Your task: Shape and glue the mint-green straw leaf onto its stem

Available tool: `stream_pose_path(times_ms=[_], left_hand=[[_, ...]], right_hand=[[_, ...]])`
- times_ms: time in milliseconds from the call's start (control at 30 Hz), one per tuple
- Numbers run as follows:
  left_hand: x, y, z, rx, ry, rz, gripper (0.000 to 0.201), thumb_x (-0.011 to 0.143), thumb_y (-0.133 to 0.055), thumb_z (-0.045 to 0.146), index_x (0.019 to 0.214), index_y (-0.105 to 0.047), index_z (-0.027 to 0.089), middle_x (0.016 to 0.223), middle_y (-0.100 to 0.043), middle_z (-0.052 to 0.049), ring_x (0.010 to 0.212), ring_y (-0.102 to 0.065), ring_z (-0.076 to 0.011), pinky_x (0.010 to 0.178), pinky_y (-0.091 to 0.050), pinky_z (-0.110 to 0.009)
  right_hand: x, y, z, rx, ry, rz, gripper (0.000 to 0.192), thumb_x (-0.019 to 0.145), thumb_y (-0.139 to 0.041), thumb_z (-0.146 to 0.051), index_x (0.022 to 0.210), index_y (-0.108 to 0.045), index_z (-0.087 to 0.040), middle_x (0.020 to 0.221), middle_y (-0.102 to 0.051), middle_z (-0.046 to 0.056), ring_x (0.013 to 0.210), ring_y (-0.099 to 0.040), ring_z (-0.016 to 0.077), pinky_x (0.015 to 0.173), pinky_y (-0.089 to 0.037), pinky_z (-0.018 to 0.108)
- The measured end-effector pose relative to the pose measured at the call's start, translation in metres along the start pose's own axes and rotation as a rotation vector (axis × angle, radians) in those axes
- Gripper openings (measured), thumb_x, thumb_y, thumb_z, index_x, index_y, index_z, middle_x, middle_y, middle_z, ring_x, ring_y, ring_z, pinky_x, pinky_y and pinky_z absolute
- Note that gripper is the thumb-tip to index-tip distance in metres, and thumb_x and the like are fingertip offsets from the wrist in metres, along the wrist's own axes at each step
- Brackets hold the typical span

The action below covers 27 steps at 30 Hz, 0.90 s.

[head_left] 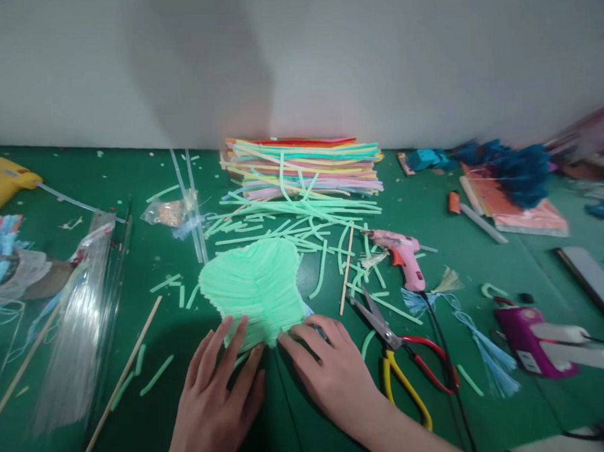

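Note:
A light green, heart-like piece point(254, 282) made of fuzzy pipe cleaners laid side by side lies on the green table. My left hand point(222, 385) is at its lower left, fingers spread, with the fingertips resting on the lower edge. At the lower right edge, my right hand point(329, 359) touches the piece with bent fingers that are slightly apart. Its thumb is hidden. Cut green pipe cleaner pieces point(302, 233) lie scattered just beyond the heart. Scissors with red and yellow handles point(389, 336) lie half open to the right of my right hand.
Bundled coloured pipe cleaners point(303, 165) lie against the wall. A pink glue gun point(402, 251) with a cord lies right, a yellow glue gun point(9, 184) far left. Wooden sticks point(120, 380), clear glue sticks point(187, 205), blue tassels point(491, 354) and a purple device point(531, 342) lie around.

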State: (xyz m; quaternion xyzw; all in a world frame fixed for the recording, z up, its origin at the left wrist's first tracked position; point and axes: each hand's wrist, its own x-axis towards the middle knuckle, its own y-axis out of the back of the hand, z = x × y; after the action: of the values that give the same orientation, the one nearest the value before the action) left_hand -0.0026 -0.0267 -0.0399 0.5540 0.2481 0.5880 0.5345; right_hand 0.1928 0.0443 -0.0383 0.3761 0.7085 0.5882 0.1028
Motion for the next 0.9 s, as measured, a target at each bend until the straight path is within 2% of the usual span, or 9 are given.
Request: stream_pose_path(times_ms=[267, 433, 633, 767, 900], left_hand=[[-0.003, -0.001, 0.009, 0.075, 0.035, 0.001, 0.028, 0.090, -0.063, 0.022, 0.114, -0.070, 0.011, 0.140, -0.056, -0.025, 0.135, -0.044, -0.0420, 0.104, -0.039, -0.057], [-0.005, 0.008, 0.010, 0.058, -0.054, 0.046, 0.037, 0.089, -0.064, 0.018, 0.125, -0.065, 0.009, 0.131, -0.067, -0.014, 0.132, -0.050, -0.0298, 0.116, -0.028, -0.045], [-0.011, -0.004, 0.010, 0.088, -0.004, -0.054, 0.053, 0.095, -0.053, 0.040, 0.136, -0.056, 0.007, 0.139, -0.060, -0.011, 0.127, -0.055, -0.0297, 0.121, -0.016, -0.045], [-0.016, -0.010, 0.007, 0.149, -0.041, -0.092, 0.057, 0.094, -0.055, 0.039, 0.141, -0.050, 0.007, 0.143, -0.055, -0.012, 0.129, -0.054, -0.0300, 0.122, -0.014, -0.046], [-0.018, -0.008, 0.005, 0.159, -0.048, -0.106, 0.056, 0.095, -0.054, 0.036, 0.143, -0.047, 0.007, 0.144, -0.054, -0.012, 0.129, -0.054, -0.0277, 0.122, -0.015, -0.046]], right_hand=[[-0.005, 0.000, -0.008, -0.026, -0.059, -0.017, 0.029, 0.093, -0.053, -0.011, 0.118, -0.066, -0.016, 0.107, -0.069, 0.009, 0.110, -0.049, 0.0329, 0.086, -0.045, 0.047], [-0.010, 0.013, -0.004, 0.067, -0.076, 0.024, 0.031, 0.092, -0.055, -0.011, 0.122, -0.064, -0.013, 0.111, -0.069, 0.009, 0.114, -0.049, 0.0305, 0.094, -0.047, 0.047], [-0.021, 0.013, 0.004, 0.080, -0.145, 0.055, 0.032, 0.090, -0.058, -0.008, 0.120, -0.065, -0.015, 0.110, -0.068, 0.009, 0.113, -0.049, 0.0287, 0.095, -0.048, 0.046], [-0.025, 0.009, 0.008, 0.057, -0.183, 0.059, 0.032, 0.089, -0.059, -0.008, 0.119, -0.066, -0.015, 0.111, -0.067, 0.009, 0.111, -0.049, 0.0288, 0.095, -0.047, 0.046], [-0.026, 0.010, 0.009, 0.048, -0.171, 0.077, 0.034, 0.089, -0.059, -0.007, 0.121, -0.066, -0.014, 0.111, -0.068, 0.010, 0.111, -0.048, 0.0290, 0.094, -0.047, 0.045]])
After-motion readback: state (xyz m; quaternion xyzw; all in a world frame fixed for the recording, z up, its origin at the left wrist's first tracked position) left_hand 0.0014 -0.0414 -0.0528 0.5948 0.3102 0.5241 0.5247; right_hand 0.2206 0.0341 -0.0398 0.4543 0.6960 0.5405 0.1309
